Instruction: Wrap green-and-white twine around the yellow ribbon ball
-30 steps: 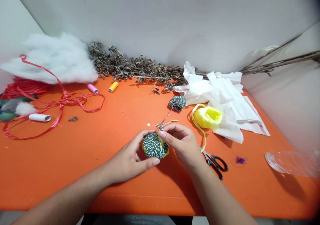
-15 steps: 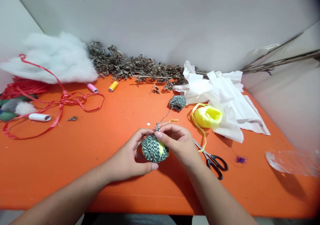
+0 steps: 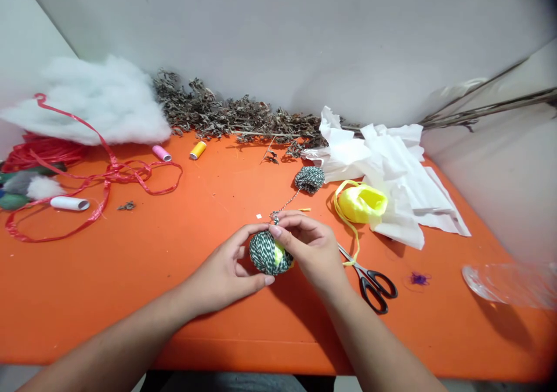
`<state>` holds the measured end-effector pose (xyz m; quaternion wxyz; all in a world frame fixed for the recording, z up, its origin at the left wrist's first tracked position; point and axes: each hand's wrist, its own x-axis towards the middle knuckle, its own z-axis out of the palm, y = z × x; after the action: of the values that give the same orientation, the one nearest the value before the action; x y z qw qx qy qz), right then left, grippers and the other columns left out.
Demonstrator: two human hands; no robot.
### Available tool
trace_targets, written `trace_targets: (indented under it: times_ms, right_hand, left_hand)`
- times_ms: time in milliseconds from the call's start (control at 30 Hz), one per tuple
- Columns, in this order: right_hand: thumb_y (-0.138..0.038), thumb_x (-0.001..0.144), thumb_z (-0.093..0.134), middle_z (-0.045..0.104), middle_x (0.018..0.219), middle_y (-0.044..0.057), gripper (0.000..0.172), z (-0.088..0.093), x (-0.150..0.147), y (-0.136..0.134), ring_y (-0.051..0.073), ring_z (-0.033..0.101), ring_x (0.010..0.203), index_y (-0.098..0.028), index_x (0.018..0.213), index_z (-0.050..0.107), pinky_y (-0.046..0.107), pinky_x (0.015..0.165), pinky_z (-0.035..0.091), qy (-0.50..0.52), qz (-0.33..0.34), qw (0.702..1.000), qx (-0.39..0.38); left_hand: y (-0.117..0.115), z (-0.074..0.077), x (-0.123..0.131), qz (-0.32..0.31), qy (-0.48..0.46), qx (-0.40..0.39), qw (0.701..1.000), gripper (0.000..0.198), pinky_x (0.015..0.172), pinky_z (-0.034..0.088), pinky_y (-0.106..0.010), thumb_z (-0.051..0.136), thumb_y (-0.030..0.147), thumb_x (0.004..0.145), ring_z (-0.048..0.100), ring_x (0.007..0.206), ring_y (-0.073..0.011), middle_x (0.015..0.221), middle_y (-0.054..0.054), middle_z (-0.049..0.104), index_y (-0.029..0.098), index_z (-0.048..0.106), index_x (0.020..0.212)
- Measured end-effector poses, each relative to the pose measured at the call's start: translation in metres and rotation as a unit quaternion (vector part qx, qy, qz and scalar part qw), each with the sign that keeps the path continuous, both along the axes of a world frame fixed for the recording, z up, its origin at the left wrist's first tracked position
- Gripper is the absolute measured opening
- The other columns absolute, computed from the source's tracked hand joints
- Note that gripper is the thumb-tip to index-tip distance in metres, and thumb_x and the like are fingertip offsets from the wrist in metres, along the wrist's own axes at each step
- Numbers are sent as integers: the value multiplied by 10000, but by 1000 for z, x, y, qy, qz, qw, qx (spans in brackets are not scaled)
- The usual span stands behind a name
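A ball wrapped in green-and-white twine (image 3: 263, 253), with a bright yellow patch showing on its right side, is held between my two hands. My left hand (image 3: 226, 270) curves around the ball's left side, fingers on top and thumb below. At the ball's upper right, my right hand (image 3: 311, 250) pinches twine between thumb and fingertips. A small bunched bit of twine (image 3: 275, 220) stands up above the fingers. From there a thin strand runs to a small skein of the same twine (image 3: 309, 179) lying farther back on the table.
Scissors (image 3: 374, 287) and a yellow ribbon roll (image 3: 362, 202) lie to the right, beside crumpled white paper (image 3: 395, 166). Red ribbon (image 3: 113, 171), white stuffing (image 3: 104, 102) and thread spools (image 3: 198, 150) are at left. Dried branches (image 3: 235, 113) line the wall. A clear plastic piece (image 3: 505, 285) sits far right.
The twine-wrapped ball has shifted slightly up and right and turned a little in my hands. My left thumb has moved slightly up with it. The skein stays in place.
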<state>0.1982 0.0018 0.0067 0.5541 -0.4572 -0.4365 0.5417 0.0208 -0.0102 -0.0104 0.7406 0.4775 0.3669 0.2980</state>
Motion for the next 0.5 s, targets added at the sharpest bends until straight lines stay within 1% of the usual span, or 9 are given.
trace_targets:
  times_ms: [67, 167, 233, 367, 433, 500]
  right_hand:
    - [-265, 741, 856, 715, 944, 52, 88, -1, 0, 0, 204, 676, 978, -233, 756, 776, 378, 922, 563, -9, -4, 1000, 9]
    - [-246, 755, 844, 706, 942, 48, 71, -3, 0, 0, 192, 679, 952, -235, 766, 775, 366, 899, 572, -32, 3, 999, 28]
    - [-233, 770, 832, 707, 952, 46, 58, -4, 0, 0, 188, 677, 959, -241, 777, 774, 365, 909, 564, -51, 10, 998, 42]
    - [-219, 792, 808, 718, 970, 48, 43, -4, 0, -1, 187, 669, 971, -248, 787, 776, 378, 944, 532, -83, 36, 994, 62]
    - [-228, 786, 810, 722, 955, 48, 43, -4, 1, -1, 191, 670, 963, -246, 772, 773, 380, 935, 529, -70, 46, 995, 53]
    - [-244, 760, 829, 721, 934, 46, 63, -3, 1, 0, 193, 671, 954, -243, 747, 768, 375, 916, 534, -40, 48, 998, 24]
  left_hand:
    - [2, -1, -1, 2, -15, -9, 1000, 610, 772, 533, -272, 766, 168, 808, 637, 1050, -191, 1347, -83, 566, 306, 467, 1322]
    - [4, 0, -2, 6, -41, -12, 999, 625, 822, 525, -276, 821, 169, 758, 593, 1135, -202, 1354, -66, 538, 307, 485, 1267]
    - [6, 1, -3, 4, -55, -25, 998, 633, 865, 519, -302, 852, 217, 737, 592, 1128, -203, 1294, -60, 567, 296, 485, 1247]
    - [9, -1, -2, 31, -40, -5, 999, 432, 923, 482, -328, 776, 377, 831, 600, 1050, -178, 1159, -48, 632, 248, 532, 1164]
    - [9, -2, -2, 37, -27, 13, 999, 372, 926, 472, -325, 752, 385, 856, 594, 1048, -174, 1164, -42, 629, 245, 549, 1134]
    - [8, -2, -2, 33, -26, 19, 999, 378, 924, 473, -323, 770, 355, 846, 589, 1078, -181, 1196, -39, 616, 253, 548, 1134]
